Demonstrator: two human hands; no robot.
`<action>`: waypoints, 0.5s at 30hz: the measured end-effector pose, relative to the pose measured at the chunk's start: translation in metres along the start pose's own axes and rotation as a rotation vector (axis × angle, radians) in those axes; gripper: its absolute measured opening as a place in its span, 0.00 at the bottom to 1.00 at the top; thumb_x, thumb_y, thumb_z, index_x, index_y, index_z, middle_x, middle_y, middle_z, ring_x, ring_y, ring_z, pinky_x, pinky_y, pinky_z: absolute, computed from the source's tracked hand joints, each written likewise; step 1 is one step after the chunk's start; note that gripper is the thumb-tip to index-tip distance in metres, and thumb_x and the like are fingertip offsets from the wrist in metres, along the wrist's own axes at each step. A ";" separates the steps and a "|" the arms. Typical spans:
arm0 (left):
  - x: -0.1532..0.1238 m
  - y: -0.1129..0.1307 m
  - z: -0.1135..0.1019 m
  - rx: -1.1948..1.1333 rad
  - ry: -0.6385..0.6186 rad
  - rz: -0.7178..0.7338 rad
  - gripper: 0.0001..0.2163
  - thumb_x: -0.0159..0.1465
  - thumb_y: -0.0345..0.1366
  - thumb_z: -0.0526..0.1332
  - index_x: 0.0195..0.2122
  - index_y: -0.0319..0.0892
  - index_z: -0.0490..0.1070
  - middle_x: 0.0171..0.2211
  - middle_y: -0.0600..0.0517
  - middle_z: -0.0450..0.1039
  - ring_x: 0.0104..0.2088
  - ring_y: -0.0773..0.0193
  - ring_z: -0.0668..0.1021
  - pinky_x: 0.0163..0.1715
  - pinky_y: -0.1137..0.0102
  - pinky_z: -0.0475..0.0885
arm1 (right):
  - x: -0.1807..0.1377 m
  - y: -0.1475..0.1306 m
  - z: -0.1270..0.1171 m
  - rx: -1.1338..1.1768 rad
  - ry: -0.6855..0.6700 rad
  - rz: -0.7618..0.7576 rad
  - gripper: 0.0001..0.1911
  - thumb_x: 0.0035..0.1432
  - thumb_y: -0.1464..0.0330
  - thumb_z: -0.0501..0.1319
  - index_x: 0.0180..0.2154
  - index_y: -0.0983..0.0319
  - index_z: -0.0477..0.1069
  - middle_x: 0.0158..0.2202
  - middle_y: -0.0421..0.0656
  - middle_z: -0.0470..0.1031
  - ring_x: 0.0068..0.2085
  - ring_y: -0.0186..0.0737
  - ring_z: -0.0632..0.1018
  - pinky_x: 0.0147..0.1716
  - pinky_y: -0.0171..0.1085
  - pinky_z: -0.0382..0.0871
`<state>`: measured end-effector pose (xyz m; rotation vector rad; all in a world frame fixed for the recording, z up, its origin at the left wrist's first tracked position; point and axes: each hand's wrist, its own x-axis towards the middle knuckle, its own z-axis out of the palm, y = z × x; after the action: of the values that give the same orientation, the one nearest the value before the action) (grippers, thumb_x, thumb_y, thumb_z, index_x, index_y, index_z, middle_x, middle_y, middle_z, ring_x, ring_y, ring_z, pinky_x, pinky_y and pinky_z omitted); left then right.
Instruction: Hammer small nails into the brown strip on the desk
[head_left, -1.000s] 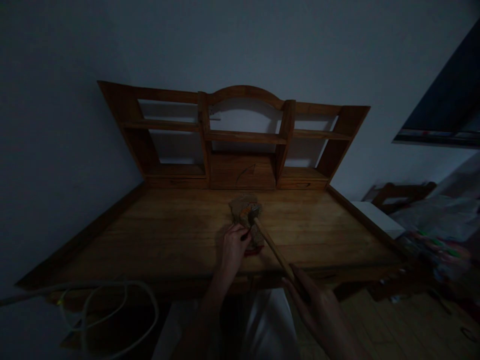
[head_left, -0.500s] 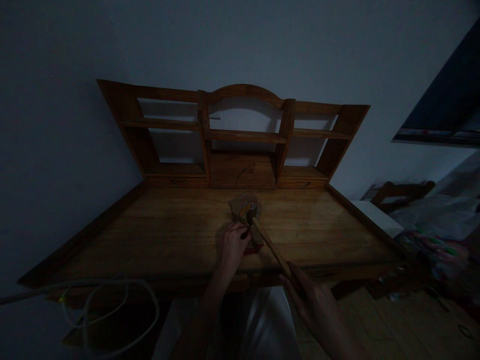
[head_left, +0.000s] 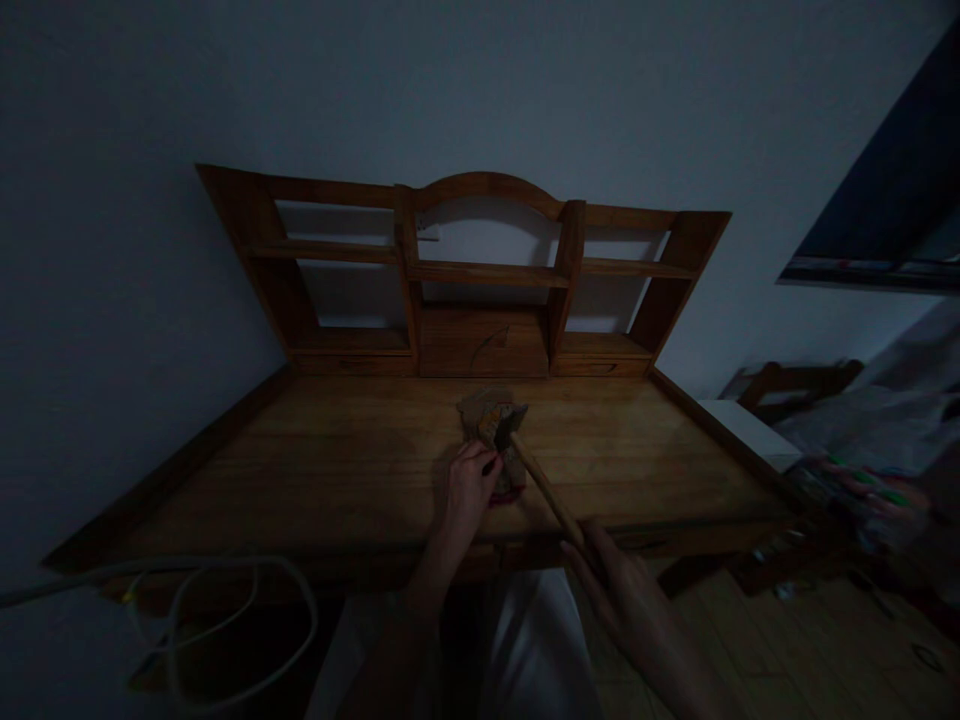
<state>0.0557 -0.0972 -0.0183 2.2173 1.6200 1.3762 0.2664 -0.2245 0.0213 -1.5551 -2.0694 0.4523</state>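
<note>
My right hand (head_left: 619, 585) is wrapped round the wooden handle of a hammer (head_left: 546, 488). The dark hammer head lies over a rough brownish piece (head_left: 474, 404) with some orange on it, in the middle of the desk. Just left of the head, my left hand (head_left: 466, 488) has its thumb and fingers pinched together; whatever is between them is too dark and small to name. A brown block-like piece with a red edge (head_left: 508, 496) sits under and beside these fingertips, partly hidden by the hand and the handle.
The wooden desk (head_left: 337, 450) has a raised shelf unit (head_left: 487, 270) along its back against the wall. A pale looped cable (head_left: 300, 590) hangs at the front left. To the right are a chair (head_left: 802, 378), a white surface (head_left: 750, 435) and plastic bags (head_left: 877, 430).
The hammer head has tilted and shifted slightly, and the right hand has moved a little with the handle. My left hand stays almost in place.
</note>
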 end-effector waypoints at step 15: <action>-0.001 -0.001 -0.002 0.056 -0.076 -0.020 0.07 0.62 0.30 0.59 0.30 0.42 0.77 0.32 0.50 0.73 0.37 0.63 0.74 0.38 0.69 0.67 | -0.002 0.000 0.003 -0.046 0.041 -0.047 0.19 0.67 0.59 0.48 0.51 0.62 0.65 0.33 0.50 0.81 0.32 0.51 0.82 0.26 0.38 0.72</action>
<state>0.0534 -0.0985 -0.0178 2.2472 1.6706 1.2412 0.2647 -0.2265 0.0183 -1.5258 -2.0934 0.3557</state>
